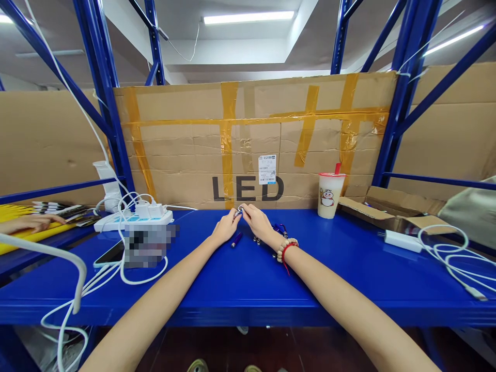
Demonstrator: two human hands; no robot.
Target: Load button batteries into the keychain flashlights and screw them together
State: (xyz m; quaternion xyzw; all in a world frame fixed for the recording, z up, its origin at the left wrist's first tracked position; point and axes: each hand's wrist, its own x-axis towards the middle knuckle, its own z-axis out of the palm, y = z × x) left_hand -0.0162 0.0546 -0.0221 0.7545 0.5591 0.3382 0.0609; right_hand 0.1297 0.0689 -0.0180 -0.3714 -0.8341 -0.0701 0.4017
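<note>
Fingers of my left hand (225, 228) are closed in a pinch on a small silvery metal piece (239, 209) with a curved, ring-like end. From the other side, my right hand (257, 222) pinches the same piece, fingertips close to those of the left. Its exact kind is too small to make out. Just below my hands a short dark-blue cylinder (236, 239) with a silvery end lies on the blue table (248, 284). Several small blue and metal pieces (279, 230) lie beside my right wrist, partly hidden by it.
At left stand a white power strip (134, 221), a phone (112, 254) and tangled white cables (127, 279). A lidded cup (330, 196), an open cardboard box (382, 209) and a white charger (403, 241) are at right. Another person's hand (34, 223) rests far left. Cardboard (186, 155) closes the back.
</note>
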